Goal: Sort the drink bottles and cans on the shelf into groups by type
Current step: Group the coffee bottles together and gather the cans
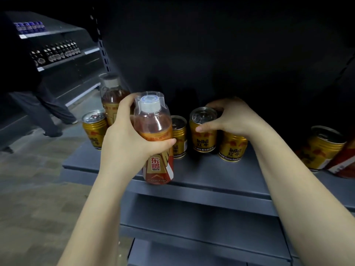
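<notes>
In the head view, the left hand (126,139) is wrapping its fingers and thumb around a clear plastic bottle (155,139) with a red and gold label and a white cap under a clear overcap; the bottle is holding amber drink up to its shoulder and is sitting upright at the front edge of the grey shelf (221,175), though whether its base is touching the board cannot be told. Just behind this hand a second bottle (113,96) of the same drink is standing, also filled with amber liquid, and to the left of the hand a gold Red Bull can (94,129) is standing against that bottle, its pull-tab top closed. The right hand (230,118) is curling over the top and side of another gold can (203,131), thumb pressing on the front and fingers reaching round the back. Between the two hands a third can (179,137) is standing partly hidden behind the held bottle. Directly under the right wrist a fourth can (232,148) is standing upright. Well to the right of that hand a fifth can (322,148) is leaning at the frame edge, beside a red-labelled container (343,166) that is cut off. Far left, a person (28,93) in dark clothing is walking past a further shelving unit (57,60) carrying rows of dark bottles.
</notes>
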